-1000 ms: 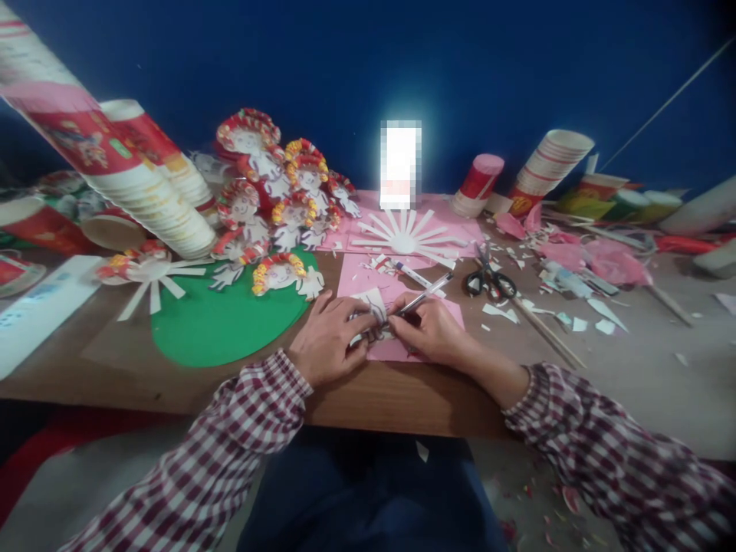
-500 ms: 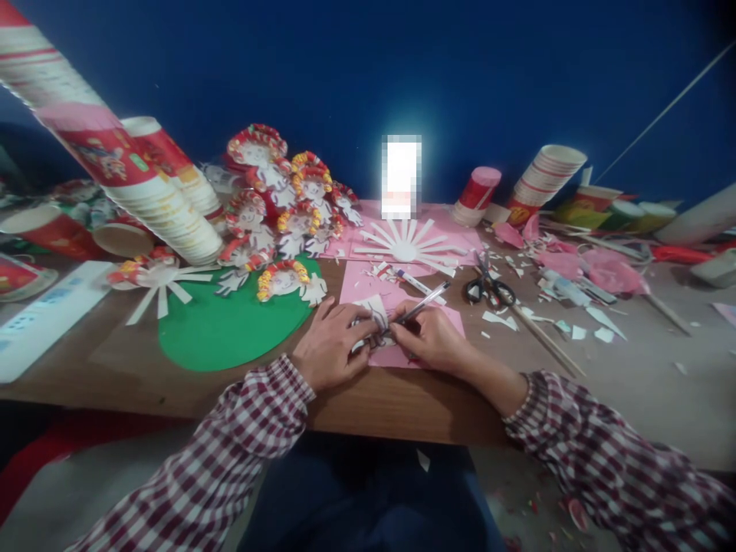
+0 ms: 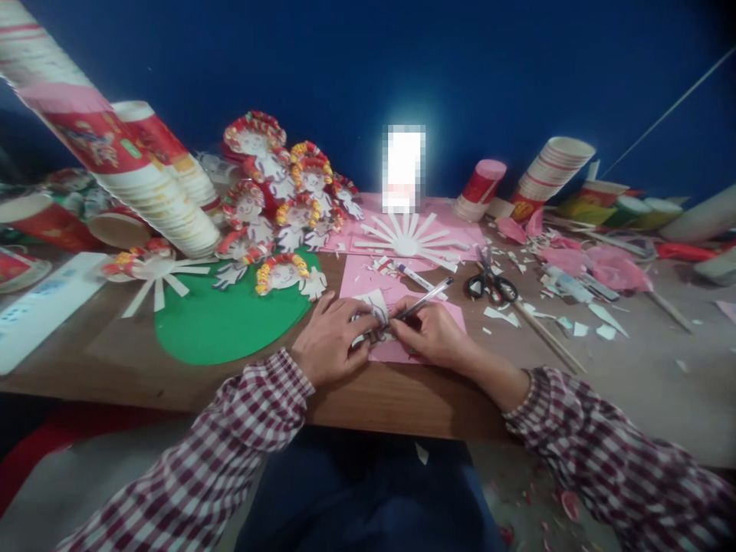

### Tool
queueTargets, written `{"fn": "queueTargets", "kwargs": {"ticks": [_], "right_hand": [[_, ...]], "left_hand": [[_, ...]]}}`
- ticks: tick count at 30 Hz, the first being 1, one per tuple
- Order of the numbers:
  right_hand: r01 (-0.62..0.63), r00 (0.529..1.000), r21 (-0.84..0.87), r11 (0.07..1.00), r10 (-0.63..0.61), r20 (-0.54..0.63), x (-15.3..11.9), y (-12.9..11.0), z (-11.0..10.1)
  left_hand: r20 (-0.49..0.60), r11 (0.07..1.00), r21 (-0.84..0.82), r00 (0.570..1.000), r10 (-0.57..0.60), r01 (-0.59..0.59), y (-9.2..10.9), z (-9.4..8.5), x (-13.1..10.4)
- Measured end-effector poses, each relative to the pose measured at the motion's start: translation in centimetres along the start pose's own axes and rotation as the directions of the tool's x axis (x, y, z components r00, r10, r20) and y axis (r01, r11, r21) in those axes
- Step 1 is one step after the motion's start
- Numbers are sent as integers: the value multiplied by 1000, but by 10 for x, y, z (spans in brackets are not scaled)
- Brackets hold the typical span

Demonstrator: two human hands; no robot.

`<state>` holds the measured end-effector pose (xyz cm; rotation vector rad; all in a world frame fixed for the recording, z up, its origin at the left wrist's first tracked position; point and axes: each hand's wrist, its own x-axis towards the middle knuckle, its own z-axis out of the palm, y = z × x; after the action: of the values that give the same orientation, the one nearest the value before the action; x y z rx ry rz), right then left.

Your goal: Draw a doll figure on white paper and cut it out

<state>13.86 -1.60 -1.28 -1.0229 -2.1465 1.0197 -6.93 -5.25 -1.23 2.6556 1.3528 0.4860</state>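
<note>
A pen (image 3: pixel 426 297) with a clear barrel is pinched between the fingers of my right hand (image 3: pixel 437 336), its upper end slanting to the right. My left hand (image 3: pixel 329 341) is curled over a small white paper piece (image 3: pixel 376 302) with dark drawn lines, pressing it on the pink paper (image 3: pixel 359 284). The pen's tip is down at that piece, hidden among my fingers. Much of the paper piece is covered by both hands. Behind them on the pink sheet lies a white marker (image 3: pixel 414 280).
Left are a green sheet (image 3: pixel 230 330), decorated paper figures (image 3: pixel 281 274) and leaning stacked paper cups (image 3: pixel 166 203). A white strip fan (image 3: pixel 405 244) lies behind. Black-handled scissors (image 3: pixel 491 287), a wooden stick (image 3: pixel 546 337) and paper scraps (image 3: pixel 605 332) are to the right.
The view has shifted slightly. Both hands stay at the paper piece, and the pen remains in my right hand with hardly any movement.
</note>
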Motion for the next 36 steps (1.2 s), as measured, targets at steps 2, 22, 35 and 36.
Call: {"fn": "queueTargets", "kwargs": {"ticks": [2,22,35,36], "right_hand": [[-10,1000,1,1000,10,2,0,0,0],[-11,1000,-50,999,12,11,-1,1,-1],[-47,998,3,999,47,28,-1,-1,-1],[-46,999,5,999,46,30,-1,-1,-1]], "left_hand": [[-3,1000,-2,1000,5,-5,0,0,0],[10,1000,22,1000,-2,2,0,0,-1],[17,1000,27,1000,-11,10,0,0,-1],[19,1000,26,1000,-11,11,0,0,-1]]}}
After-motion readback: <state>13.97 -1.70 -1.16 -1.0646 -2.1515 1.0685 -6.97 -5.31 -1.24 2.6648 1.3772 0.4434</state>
